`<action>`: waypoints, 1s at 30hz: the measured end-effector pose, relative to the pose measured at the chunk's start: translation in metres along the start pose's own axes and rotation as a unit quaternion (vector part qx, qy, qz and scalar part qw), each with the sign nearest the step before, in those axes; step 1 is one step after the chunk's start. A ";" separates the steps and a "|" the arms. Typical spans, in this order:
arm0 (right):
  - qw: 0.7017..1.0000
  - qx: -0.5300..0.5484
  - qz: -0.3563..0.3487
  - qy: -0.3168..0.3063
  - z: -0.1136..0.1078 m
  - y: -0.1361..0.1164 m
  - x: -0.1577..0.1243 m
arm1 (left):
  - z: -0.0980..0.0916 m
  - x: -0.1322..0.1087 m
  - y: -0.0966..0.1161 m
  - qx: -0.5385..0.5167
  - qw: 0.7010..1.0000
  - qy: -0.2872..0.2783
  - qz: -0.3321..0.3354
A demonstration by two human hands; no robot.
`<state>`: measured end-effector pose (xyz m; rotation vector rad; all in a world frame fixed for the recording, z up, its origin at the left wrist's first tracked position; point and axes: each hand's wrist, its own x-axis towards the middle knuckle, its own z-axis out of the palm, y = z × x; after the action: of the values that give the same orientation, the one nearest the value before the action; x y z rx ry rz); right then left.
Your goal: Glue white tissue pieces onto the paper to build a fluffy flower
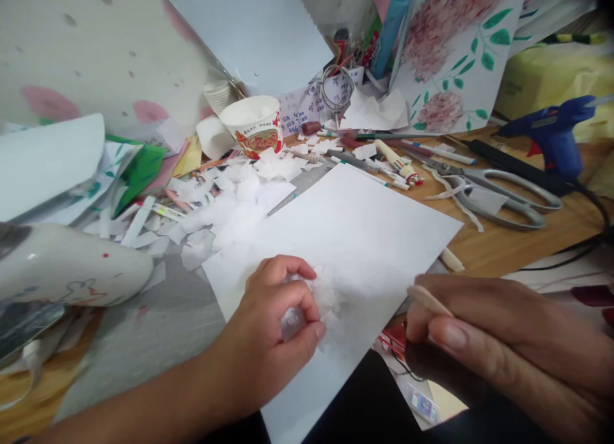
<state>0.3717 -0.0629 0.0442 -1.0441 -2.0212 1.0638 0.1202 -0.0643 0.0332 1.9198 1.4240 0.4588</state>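
Note:
My left hand point(275, 322) rests on a white sheet of paper point(355, 233) with its fingers curled and pinched on a small wad of white tissue paper point(326, 297). My right hand point(503, 335), at the lower right edge of the sheet, is closed round a thin wooden stick point(426, 298) whose tip points left toward the wad. The stick's tip is a short gap away from the tissue.
A heap of white paper scraps point(230, 207) lies beyond the sheet, with a printed paper cup point(253, 124) behind it. Scissors point(499, 194), pens point(378, 166) and a blue glue gun point(551, 134) lie at the right. A white curved object point(67, 265) sits at the left.

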 end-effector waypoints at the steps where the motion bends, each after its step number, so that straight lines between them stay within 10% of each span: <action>1: 0.999 0.005 0.013 -0.028 0.002 0.001 0.000 | 0.000 0.000 0.000 0.003 1.000 0.001 0.002; 8: 0.977 0.180 0.105 0.044 0.009 0.007 0.005 | 0.001 0.000 -0.001 0.004 1.000 0.007 0.006; 16: 0.983 0.118 -0.026 0.137 0.014 0.007 0.005 | 0.001 0.000 -0.001 0.012 1.000 0.003 0.009; 30: 0.991 -0.001 -0.109 0.078 0.023 0.002 0.012 | 0.002 -0.001 -0.003 0.006 1.000 0.014 0.016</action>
<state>0.3481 -0.0601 0.0331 -0.8567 -1.9574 0.8392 0.1192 -0.0651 0.0303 1.9548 1.4183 0.4951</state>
